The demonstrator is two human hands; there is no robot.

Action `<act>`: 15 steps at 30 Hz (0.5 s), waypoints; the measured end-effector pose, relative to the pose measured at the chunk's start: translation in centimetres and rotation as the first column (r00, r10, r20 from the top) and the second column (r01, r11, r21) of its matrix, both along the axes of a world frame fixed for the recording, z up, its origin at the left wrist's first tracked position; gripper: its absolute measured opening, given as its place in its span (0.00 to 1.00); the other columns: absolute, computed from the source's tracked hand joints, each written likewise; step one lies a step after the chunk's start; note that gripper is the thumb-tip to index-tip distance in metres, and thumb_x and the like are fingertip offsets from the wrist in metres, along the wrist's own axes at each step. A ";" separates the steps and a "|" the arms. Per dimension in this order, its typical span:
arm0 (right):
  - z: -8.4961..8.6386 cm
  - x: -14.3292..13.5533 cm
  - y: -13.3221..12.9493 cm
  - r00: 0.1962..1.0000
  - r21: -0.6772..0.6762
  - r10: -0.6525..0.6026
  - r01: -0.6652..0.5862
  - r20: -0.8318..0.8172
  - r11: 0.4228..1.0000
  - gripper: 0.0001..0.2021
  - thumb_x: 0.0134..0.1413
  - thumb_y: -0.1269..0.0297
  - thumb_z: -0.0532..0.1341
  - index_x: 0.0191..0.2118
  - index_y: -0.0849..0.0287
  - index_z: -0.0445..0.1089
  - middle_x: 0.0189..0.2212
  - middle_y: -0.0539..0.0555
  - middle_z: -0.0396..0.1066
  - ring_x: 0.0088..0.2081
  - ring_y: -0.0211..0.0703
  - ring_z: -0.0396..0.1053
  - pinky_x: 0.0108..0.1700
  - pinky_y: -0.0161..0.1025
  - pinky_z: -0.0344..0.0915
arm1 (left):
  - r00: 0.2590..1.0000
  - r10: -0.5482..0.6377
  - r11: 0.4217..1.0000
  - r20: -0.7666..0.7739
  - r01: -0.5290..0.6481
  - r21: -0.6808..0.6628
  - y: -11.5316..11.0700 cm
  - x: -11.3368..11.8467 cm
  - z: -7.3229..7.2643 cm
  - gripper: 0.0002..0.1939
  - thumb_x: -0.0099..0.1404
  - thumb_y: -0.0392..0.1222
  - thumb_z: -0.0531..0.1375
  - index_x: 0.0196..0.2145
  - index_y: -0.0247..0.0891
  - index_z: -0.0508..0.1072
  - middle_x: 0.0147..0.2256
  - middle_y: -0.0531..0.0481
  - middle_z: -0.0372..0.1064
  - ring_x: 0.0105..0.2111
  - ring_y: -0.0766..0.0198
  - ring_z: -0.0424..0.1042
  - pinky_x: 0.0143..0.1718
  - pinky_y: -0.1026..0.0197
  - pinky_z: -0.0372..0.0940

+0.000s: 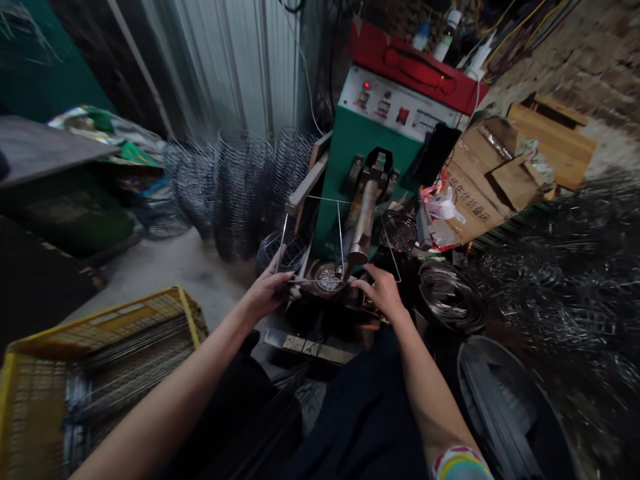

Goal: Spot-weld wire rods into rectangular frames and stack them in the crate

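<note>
A thin metal wire frame (341,233) stretches in front of the green machine (336,160). My left hand (267,291) is closed on the frame's lower left part, its fingers pinching the wire. At the frame's lower right, my right hand (383,291) is closed with thumb and fingers near the wire, beside the machine's lower arm. Between my hands sits a round dish (327,276) of small metal pieces, just below the machine's thick metal cylinder (364,223). Exactly where the wire passes between my right fingers is too small to tell.
A yellow crate (113,323) of wire pieces stands at the lower left. Stacks of wire rings (239,193) are behind it. To the right are a cardboard box (480,187), a wire coil (450,297), a dark tub (543,407) and heaped wire (560,267).
</note>
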State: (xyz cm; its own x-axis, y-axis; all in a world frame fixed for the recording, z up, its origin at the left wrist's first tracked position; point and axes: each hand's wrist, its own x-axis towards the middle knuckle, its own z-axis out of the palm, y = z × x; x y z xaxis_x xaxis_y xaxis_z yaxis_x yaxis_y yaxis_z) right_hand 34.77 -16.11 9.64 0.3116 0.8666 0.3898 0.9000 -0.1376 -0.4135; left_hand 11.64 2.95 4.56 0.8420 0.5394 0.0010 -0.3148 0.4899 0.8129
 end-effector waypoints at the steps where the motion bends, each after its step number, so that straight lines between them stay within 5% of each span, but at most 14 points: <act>1: -0.1 0.0 0.1 1.000 0.006 0.000 0.000 0.007 1.000 0.21 0.60 0.55 0.64 0.55 0.58 0.71 0.43 0.58 0.78 0.43 0.50 0.75 0.48 0.42 0.68 | 1.000 -0.004 1.000 0.001 0.004 -0.002 0.0 0.0 0.0 0.50 0.65 0.31 0.59 0.71 0.45 0.28 0.29 0.46 0.78 0.21 0.60 0.75 0.21 0.62 0.70; 7: -0.9 0.0 -0.2 0.999 -0.005 -0.037 0.037 0.009 0.999 0.22 0.57 0.50 0.65 0.54 0.55 0.72 0.37 0.55 0.77 0.39 0.48 0.74 0.46 0.41 0.67 | 1.000 -0.026 0.999 -0.013 0.026 -0.021 0.1 -0.2 -0.7 0.48 0.66 0.31 0.58 0.71 0.46 0.31 0.31 0.45 0.79 0.22 0.61 0.76 0.24 0.63 0.71; 11: -1.2 2.5 -1.8 0.964 0.163 -0.264 0.263 -0.012 0.951 0.27 0.54 0.45 0.64 0.54 0.59 0.72 0.50 0.63 0.72 0.53 0.54 0.68 0.57 0.48 0.62 | 1.000 -0.029 0.999 0.010 0.029 -0.038 0.3 0.1 -0.6 0.48 0.65 0.31 0.59 0.71 0.47 0.33 0.29 0.48 0.78 0.22 0.61 0.76 0.25 0.62 0.71; 13: -1.3 4.0 -2.9 0.907 0.189 -0.385 0.414 -0.173 0.890 0.29 0.54 0.43 0.62 0.52 0.62 0.73 0.52 0.66 0.71 0.55 0.57 0.66 0.58 0.53 0.61 | 1.000 -0.015 0.999 0.009 0.016 -0.033 0.1 0.0 -0.4 0.49 0.65 0.31 0.59 0.71 0.47 0.31 0.28 0.49 0.77 0.22 0.61 0.76 0.23 0.64 0.70; 15: -1.6 4.4 -4.2 0.845 0.113 -0.402 0.465 -0.352 0.878 0.29 0.55 0.41 0.58 0.47 0.64 0.75 0.43 0.65 0.75 0.46 0.56 0.71 0.49 0.52 0.67 | 1.000 -0.016 1.000 -0.006 0.016 -0.021 -0.9 -0.9 -0.2 0.51 0.65 0.31 0.59 0.71 0.47 0.27 0.28 0.47 0.78 0.21 0.61 0.76 0.22 0.64 0.69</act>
State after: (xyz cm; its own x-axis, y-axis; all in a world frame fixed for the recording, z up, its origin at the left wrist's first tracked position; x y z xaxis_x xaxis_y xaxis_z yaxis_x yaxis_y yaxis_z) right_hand 39.21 -20.30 8.04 0.7691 0.5347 0.3501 0.5876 -0.3760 -0.7165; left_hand 10.76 2.10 4.32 0.8504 0.5260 -0.0154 -0.3017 0.5114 0.8046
